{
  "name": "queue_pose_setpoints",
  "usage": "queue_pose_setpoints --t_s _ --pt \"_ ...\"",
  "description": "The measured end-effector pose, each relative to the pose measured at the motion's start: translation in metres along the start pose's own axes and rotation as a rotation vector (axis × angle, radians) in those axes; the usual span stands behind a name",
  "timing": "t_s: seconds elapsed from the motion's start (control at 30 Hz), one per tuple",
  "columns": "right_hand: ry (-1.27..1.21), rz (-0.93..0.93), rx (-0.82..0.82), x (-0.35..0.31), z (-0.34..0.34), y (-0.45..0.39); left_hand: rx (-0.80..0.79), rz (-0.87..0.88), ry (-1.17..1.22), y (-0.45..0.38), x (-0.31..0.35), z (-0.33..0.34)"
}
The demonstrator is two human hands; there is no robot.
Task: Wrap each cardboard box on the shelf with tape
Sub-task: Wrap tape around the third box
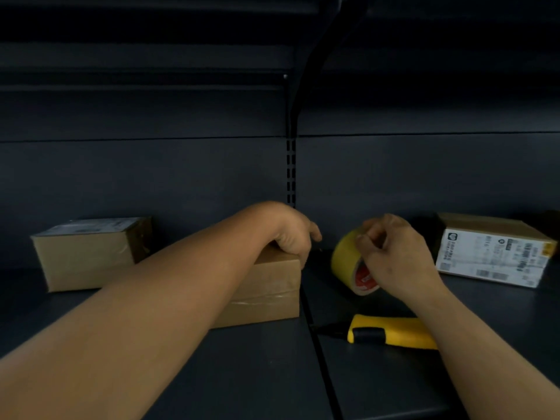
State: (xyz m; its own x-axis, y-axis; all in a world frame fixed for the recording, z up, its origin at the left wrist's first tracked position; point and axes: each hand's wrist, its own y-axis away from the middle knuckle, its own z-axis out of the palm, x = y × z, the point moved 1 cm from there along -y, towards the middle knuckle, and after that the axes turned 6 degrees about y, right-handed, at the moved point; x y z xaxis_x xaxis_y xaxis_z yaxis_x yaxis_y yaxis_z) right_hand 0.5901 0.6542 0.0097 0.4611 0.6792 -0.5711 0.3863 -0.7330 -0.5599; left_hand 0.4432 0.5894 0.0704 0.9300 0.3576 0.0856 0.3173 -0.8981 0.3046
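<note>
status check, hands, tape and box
Left hand grips middle cardboard box. Right hand pinches yellow tape roll. Utility knife lies nearby, nothing blocking.

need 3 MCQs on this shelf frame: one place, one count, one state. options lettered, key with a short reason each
1. Where does the yellow utility knife lie?
A. on top of a box
B. on the shelf, nearer the camera than the tape roll
C. in the left hand

2. How many cardboard boxes show?
A. one
B. three
C. five

3. What does the left hand do?
A. grips the middle box
B. holds the knife
C. hangs free

Key: 1 B, it lies flat below the roll that the right hand holds. 2 B, left box, middle box, labelled right box. 3 A, fingers curl over its top edge.
</note>
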Motion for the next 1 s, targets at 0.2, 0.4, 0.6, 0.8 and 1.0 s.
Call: queue_pose_setpoints --t_s 0.2,0.4,0.6,0.8,1.0 --pt "0.009 -0.069 -0.005 -0.004 0.003 0.004 0.169 -0.03 0.152 0.01 -0.003 0.004" --pt "0.035 -0.106 -0.008 -0.006 0.007 0.003 0.095 -0.127 0.233 0.016 -0.014 0.014" --pt "0.037 -0.099 -0.018 -0.007 0.008 0.004 0.34 -0.177 0.245 0.001 -0.013 0.023" --pt "-0.009 -0.092 0.005 -0.002 0.006 0.002 0.503 0.02 0.678 0.044 -0.024 0.006" --pt "-0.018 -0.115 0.0 -0.005 0.009 0.003 -0.018 -0.048 0.273 0.079 -0.061 0.003"
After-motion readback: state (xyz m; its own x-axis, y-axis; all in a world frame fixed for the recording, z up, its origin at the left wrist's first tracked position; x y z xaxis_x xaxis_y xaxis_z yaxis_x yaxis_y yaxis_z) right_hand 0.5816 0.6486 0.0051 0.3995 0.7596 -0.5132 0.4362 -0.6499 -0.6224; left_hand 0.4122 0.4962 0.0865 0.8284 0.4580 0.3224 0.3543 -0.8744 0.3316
